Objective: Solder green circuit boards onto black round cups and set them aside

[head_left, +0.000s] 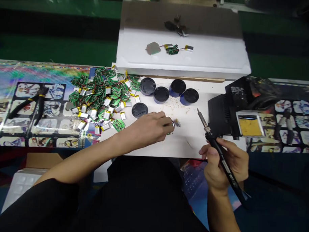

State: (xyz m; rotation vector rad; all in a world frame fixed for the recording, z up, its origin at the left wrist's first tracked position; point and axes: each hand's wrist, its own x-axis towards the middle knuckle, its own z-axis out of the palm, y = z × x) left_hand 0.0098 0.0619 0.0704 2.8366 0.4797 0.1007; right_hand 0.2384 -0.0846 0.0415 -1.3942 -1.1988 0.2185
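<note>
Black-handled soldering iron point(222, 159) gripped in right hand point(225, 162), tip up over white board point(194, 144) | left hand point(155, 128) pinches small circuit board point(170, 130) near the board's front edge, battery point(178, 122) just beside | bare surface between hands | heaped boards point(101, 97) crowd the left side

The right hand point(225, 162) holds a soldering iron point(219, 148), tip raised above the white board point(194, 144).

Single head-worn camera: faces forward and steeply down from above the lap, over the white work surface point(201, 144), within arm's reach.
</note>
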